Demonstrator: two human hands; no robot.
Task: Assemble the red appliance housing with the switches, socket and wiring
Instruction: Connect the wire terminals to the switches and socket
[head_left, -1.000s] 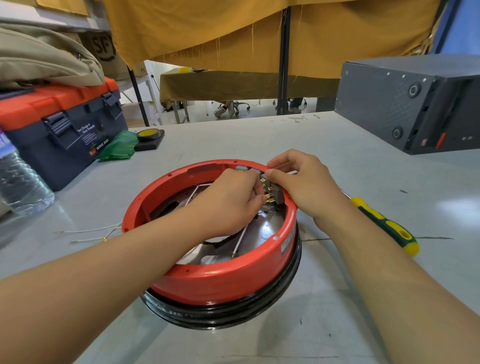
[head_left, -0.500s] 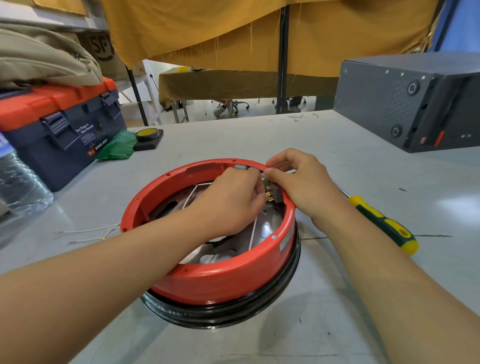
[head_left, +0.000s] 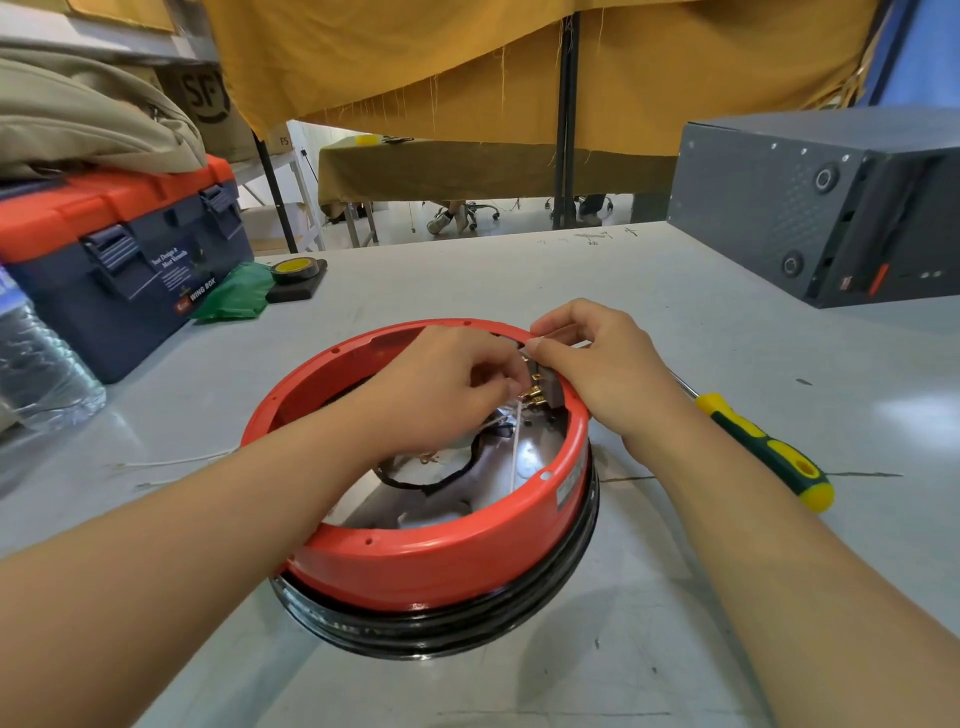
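The round red housing (head_left: 431, 566) sits upside down on a black ring at the table's middle, its shiny metal inside showing. A switch (head_left: 540, 387) with brass terminals is set in the far right wall. My left hand (head_left: 441, 389) reaches inside and pinches the end of a white wire (head_left: 517, 452) at those terminals. My right hand (head_left: 597, 364) grips the rim and the switch from outside, thumb and forefinger curled over the top. A black wire (head_left: 436, 480) loops across the housing floor.
A yellow-green screwdriver (head_left: 763, 449) lies right of the housing. Loose white wires (head_left: 171, 462) lie to its left. A blue-orange toolbox (head_left: 119, 260), a water bottle (head_left: 36, 364), a green cloth (head_left: 234, 296) and a tape roll (head_left: 291, 270) stand at the left. A dark grey case (head_left: 831, 208) is far right.
My left hand has drawn back slightly toward the housing's middle, and the white wire it pinches has swung right to stand under the terminals. My right hand has stayed on the rim.
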